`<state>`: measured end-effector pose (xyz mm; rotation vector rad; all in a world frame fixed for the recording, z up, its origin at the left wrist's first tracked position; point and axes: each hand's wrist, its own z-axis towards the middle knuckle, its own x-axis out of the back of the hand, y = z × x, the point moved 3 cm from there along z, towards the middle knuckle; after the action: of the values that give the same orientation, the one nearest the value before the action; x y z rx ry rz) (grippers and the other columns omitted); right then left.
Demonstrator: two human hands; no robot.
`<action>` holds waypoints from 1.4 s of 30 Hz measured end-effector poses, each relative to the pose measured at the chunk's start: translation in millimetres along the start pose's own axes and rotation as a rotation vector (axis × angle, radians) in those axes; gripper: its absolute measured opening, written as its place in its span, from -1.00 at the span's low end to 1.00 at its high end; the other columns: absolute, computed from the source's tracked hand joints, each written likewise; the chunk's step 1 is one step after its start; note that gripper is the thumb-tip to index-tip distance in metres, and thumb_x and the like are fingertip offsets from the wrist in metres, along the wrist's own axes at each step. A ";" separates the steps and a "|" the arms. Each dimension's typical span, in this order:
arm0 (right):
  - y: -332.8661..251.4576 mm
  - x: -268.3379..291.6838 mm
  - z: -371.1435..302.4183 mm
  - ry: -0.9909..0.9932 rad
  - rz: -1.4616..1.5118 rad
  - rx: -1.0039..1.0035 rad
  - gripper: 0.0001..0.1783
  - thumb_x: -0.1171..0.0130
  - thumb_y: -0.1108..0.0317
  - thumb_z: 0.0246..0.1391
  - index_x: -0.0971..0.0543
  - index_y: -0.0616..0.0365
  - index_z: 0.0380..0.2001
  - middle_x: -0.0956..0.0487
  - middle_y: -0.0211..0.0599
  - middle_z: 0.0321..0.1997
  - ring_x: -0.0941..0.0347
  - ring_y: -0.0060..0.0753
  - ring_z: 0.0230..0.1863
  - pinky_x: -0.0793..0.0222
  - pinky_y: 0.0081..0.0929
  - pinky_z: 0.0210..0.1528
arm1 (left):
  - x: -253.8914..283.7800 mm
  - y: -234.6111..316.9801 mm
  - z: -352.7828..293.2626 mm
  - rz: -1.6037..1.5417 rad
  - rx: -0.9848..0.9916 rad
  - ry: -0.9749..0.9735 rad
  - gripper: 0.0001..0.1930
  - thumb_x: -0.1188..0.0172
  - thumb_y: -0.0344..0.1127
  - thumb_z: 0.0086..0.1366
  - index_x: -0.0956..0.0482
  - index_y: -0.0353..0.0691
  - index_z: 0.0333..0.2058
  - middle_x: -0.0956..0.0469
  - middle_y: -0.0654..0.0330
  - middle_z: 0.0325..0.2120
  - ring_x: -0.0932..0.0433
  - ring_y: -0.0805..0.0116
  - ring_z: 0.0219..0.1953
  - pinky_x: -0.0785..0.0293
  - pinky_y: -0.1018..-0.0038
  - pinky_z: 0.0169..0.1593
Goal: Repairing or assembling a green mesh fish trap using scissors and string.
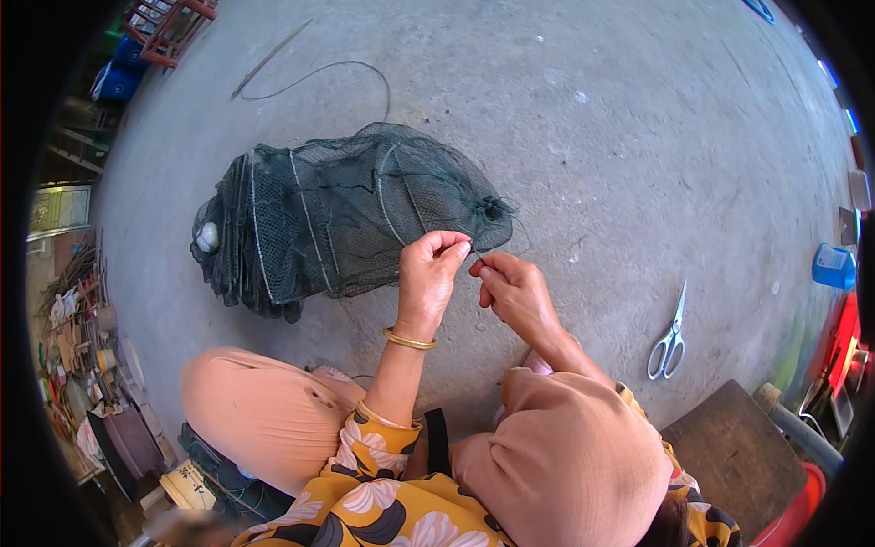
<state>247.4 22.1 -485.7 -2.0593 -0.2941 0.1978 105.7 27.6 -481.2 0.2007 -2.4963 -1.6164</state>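
Note:
A collapsible fishing trap of dark green mesh (351, 214) lies on its side on the concrete floor, several hoops ringing it. The gathered end (492, 210) points right, with loose strands sticking out. Just in front of that end, my left hand (428, 281) pinches a thin dark cord (477, 255) between thumb and fingertips. Close by on the right, my right hand (519, 296) grips the same cord with curled fingers. Whether the cord is tied to the mesh cannot be made out. A white round lump (208, 237) shows in the bunched left end.
Scissors with pale handles (670, 345) lie on the floor to the right. Nearby are a brown board (729, 460), a red basin (800, 510) and a blue container (833, 266). A long loose cord (355, 64) curves beyond the trap. Clutter lines the left wall.

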 end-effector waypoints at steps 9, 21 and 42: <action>-2.5 -6.4 6.6 0.036 0.082 0.062 -0.81 -0.02 0.39 0.16 -0.58 0.27 -0.34 -0.51 -0.36 -0.67 -0.39 -0.59 -0.63 -0.27 -0.53 -0.55 | -2.2 -0.8 0.0 -0.086 -0.030 -0.016 -0.89 -0.23 -0.47 0.20 -0.61 -0.34 -0.29 -0.55 0.35 -0.50 -0.30 0.72 -0.57 -0.21 0.73 -0.51; 6.7 0.3 -5.6 -0.039 -0.014 0.008 -0.80 -0.05 0.42 0.14 -0.54 0.33 -0.26 -0.59 -0.21 -0.57 -0.53 -0.48 -0.64 -0.39 -0.51 -0.59 | -0.7 -3.9 -1.5 -0.060 0.008 0.016 -0.89 -0.25 -0.47 0.19 -0.61 -0.36 -0.31 -0.58 0.31 -0.45 -0.41 0.67 -0.47 -0.34 0.70 -0.41; -5.9 51.4 44.4 -0.103 -0.390 0.171 -0.64 -0.38 0.13 -0.06 -0.60 0.25 -0.43 -0.49 -0.36 -0.60 -0.38 -0.58 -0.54 -0.31 -0.49 -0.50 | 1.0 -3.2 -0.7 0.102 -0.071 0.041 -0.90 -0.27 -0.46 0.18 -0.61 -0.38 -0.35 -0.59 0.30 -0.46 -0.45 0.64 -0.42 -0.39 0.66 -0.31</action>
<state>284.3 76.9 -502.9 -1.7858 -0.7092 0.0862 105.0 25.5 -483.8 0.0943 -2.3732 -1.6400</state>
